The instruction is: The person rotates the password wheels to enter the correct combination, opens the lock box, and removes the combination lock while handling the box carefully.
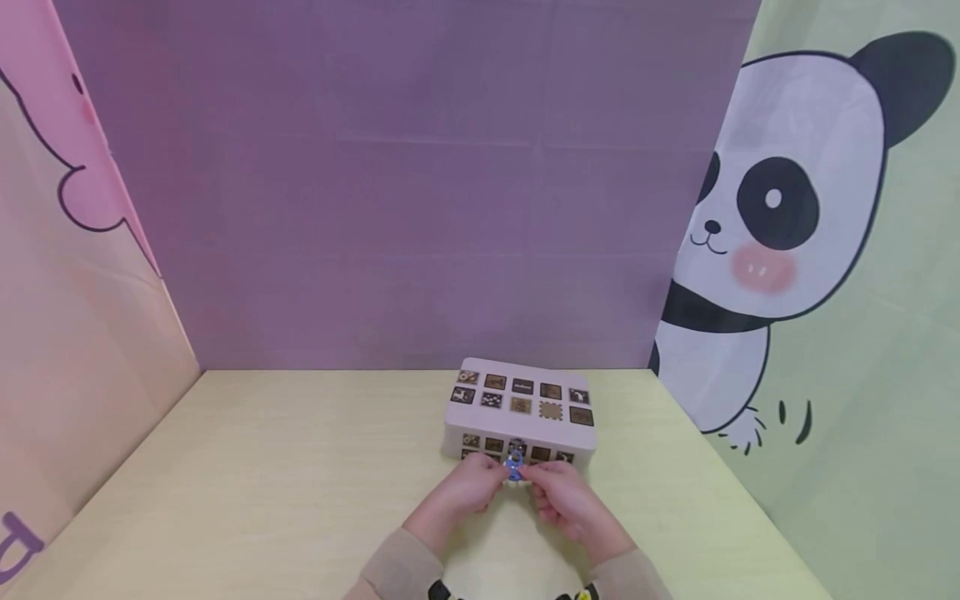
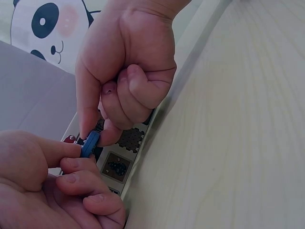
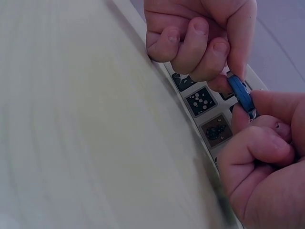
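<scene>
A small blue padlock (image 1: 514,467) with a metal shackle sits at the front side of a white tin box (image 1: 517,429) printed with square pictures. My left hand (image 1: 476,483) pinches the padlock's left edge between thumb and index finger, its other fingers curled. From the opposite side, my right hand (image 1: 566,496) pinches its right edge in the same way. In the left wrist view, the padlock (image 2: 90,143) shows edge-on between both hands' fingertips. The right wrist view has the padlock (image 3: 242,94) close against the box's printed side. Fingers partly hide the padlock and whatever it hangs on.
The box stands on a pale wood-grain table (image 1: 300,467), near its back edge and right of the middle. A purple curtain (image 1: 412,192) hangs behind. At the right, a pale sheet carries a printed panda (image 1: 810,125); a pink printed figure (image 1: 90,192) is at the left.
</scene>
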A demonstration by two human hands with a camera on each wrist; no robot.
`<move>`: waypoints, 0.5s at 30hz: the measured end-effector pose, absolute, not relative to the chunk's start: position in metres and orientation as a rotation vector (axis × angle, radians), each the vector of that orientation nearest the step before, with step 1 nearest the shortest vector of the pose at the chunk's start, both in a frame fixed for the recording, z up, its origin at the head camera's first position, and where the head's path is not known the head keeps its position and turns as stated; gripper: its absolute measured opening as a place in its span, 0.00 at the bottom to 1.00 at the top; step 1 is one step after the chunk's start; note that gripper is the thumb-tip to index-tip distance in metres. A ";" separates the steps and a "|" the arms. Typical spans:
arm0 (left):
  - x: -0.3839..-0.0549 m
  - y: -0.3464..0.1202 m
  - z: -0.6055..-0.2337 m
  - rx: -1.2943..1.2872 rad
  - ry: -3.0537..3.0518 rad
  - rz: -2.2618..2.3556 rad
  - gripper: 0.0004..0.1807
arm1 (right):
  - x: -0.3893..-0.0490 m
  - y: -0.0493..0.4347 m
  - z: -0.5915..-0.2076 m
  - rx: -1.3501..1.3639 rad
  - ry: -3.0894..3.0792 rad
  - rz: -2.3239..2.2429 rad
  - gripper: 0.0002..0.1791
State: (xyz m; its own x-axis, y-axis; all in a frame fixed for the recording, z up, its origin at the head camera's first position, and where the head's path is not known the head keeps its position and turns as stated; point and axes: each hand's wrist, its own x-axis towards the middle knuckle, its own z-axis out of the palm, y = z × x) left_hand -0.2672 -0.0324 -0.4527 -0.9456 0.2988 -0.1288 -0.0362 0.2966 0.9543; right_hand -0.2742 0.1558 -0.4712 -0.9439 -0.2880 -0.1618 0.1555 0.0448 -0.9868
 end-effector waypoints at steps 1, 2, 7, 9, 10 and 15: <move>-0.267 -0.032 -0.453 0.239 2.285 1.695 0.17 | -0.274 0.156 -0.471 -0.132 2.013 -1.968 0.14; -0.267 -0.032 -0.452 0.240 2.285 1.696 0.17 | -0.274 0.156 -0.471 -0.128 2.014 -1.967 0.14; -0.267 -0.032 -0.453 0.234 2.286 1.700 0.17 | -0.275 0.158 -0.472 -0.121 2.014 -1.960 0.15; -0.267 -0.032 -0.453 0.230 2.281 1.709 0.17 | -0.276 0.159 -0.472 -0.118 2.008 -1.964 0.15; -0.267 -0.032 -0.453 0.229 2.276 1.715 0.17 | -0.276 0.160 -0.472 -0.114 2.004 -1.967 0.16; -0.268 -0.032 -0.454 0.236 2.269 1.728 0.18 | -0.276 0.161 -0.469 -0.105 1.994 -1.977 0.16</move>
State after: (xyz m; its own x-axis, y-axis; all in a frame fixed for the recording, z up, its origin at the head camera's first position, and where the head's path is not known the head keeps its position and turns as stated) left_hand -0.2676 -0.0316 -0.4540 -0.9478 0.2950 -0.1213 -0.0384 0.2721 0.9615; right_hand -0.2764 0.1613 -0.4691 -0.9428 -0.2804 -0.1801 0.1777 0.0345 -0.9835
